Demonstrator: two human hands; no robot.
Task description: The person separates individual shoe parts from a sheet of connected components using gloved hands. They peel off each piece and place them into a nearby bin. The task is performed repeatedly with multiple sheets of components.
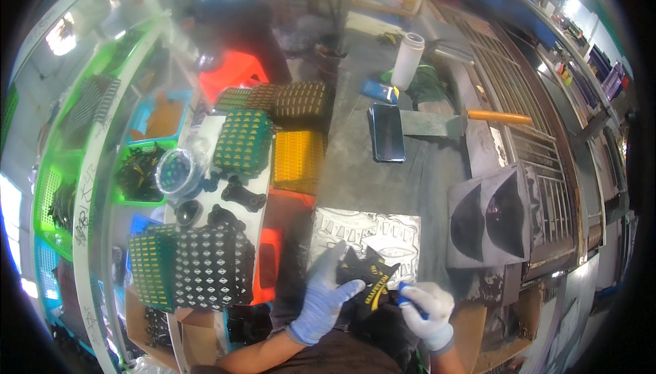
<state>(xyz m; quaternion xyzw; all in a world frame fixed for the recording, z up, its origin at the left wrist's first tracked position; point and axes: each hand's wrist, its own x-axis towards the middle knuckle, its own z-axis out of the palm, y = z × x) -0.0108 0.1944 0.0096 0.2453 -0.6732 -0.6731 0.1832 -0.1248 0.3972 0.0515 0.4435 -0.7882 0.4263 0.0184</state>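
Black piece point(372, 278) with yellow lettering, front and centre between two gloved hands!
Left hand point(322, 302) pinches it between thumb and fingers, by the near edge of the patterned silver plate point(404, 232); right hand point(430, 311) curls round a blue object point(404, 292), just beside the piece.

1. Head view: one wide fisheye, worn on the person's head, upright, facing down and forward.
2. Nearest, lower centre: left hand point(320, 303) and right hand point(429, 311), just above the lower edge.
3. Mid-field: table point(355, 176), seen from above.
4. Margin: dark, rounded; white shelf post point(87, 196) bowed at left.
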